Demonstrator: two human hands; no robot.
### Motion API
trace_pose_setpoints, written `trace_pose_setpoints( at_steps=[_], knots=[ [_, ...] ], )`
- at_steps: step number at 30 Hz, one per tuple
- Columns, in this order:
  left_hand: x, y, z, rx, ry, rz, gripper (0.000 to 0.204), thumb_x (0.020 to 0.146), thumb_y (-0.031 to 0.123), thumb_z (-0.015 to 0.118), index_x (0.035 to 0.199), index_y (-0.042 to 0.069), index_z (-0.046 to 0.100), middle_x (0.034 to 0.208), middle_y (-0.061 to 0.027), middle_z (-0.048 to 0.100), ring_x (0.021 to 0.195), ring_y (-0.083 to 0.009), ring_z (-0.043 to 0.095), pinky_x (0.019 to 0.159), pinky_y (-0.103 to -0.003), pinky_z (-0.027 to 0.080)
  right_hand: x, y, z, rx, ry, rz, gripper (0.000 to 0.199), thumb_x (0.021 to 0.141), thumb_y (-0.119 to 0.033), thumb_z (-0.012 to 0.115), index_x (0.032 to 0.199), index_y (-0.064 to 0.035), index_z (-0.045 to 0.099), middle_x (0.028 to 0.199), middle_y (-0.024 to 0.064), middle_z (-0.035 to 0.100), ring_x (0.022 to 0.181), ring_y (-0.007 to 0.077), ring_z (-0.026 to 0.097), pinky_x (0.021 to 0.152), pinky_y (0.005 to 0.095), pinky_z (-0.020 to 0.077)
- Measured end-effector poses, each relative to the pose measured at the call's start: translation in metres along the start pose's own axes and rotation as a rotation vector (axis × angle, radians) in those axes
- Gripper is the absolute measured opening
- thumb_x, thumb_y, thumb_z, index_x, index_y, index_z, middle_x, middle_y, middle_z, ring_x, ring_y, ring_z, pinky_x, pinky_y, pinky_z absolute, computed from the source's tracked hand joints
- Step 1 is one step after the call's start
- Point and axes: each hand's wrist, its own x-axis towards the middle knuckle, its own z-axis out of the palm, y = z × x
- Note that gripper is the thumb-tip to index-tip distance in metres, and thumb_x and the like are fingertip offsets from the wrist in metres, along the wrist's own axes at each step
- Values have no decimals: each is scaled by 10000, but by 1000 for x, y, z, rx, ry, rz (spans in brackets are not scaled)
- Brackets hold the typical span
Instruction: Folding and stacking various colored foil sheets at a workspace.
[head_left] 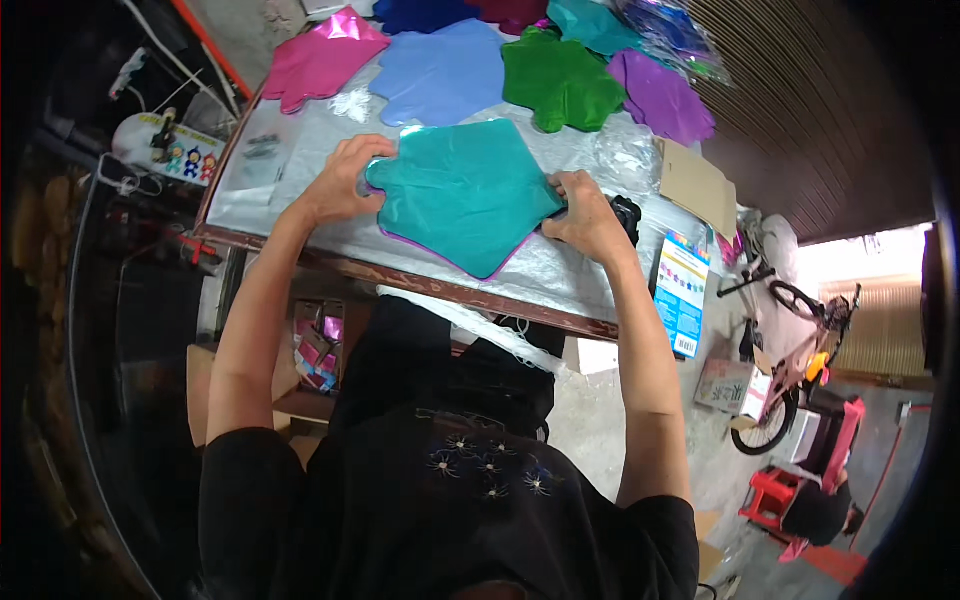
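Observation:
A flat teal foil balloon (460,195), roughly star-shaped, lies at the front of the covered table. Purple foil shows along its lower rim, so at least one more sheet is under it. My left hand (345,182) grips its left edge with curled fingers. On the opposite side, my right hand (588,218) pinches the right corner between thumb and fingers. A black object (627,215) sits just beyond my right hand, partly hidden by it. Behind the teal piece lie flat foil balloons in pink (325,62), light blue (442,75), green (562,82) and purple (664,97).
Crumpled clear plastic (628,158) and a cardboard piece (697,187) lie to the right. A blue-and-white package (682,295) hangs at the table's right edge. Under the table is an open carton (285,400). A bicycle (790,375) and another person (820,510) are farther right.

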Motion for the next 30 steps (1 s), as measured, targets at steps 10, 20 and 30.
trace_pose_setpoints(
  at_steps=[10, 20, 30],
  knots=[
    [1, 9, -2, -36, -51, -131, 596, 720, 80, 735, 1288, 138, 566, 1394, -83, 505, 1326, -319, 420, 1144, -418, 320, -5, 11, -9, 98, -35, -53, 662, 648, -140, 780, 1242, 85, 595, 1164, 260, 610, 1093, 370, 626, 976, 404, 504],
    [1, 2, 2, -55, -47, -54, 566, 754, 121, 738, 1298, 108, 582, 1391, -97, 519, 1343, -297, 430, 1159, -400, 309, -12, 6, 2, -46, 36, -34, 678, 664, -159, 768, 1285, 42, 585, 1186, 255, 607, 1085, 387, 623, 984, 402, 499],
    [-54, 47, 14, -47, 167, -179, 588, 762, 186, 776, 1307, 89, 575, 1259, -78, 585, 1185, -289, 528, 1048, -426, 369, -32, 0, -6, -155, 74, -77, 643, 688, -136, 752, 1291, 18, 588, 1191, 213, 619, 1093, 361, 626, 992, 401, 503]
  ],
)
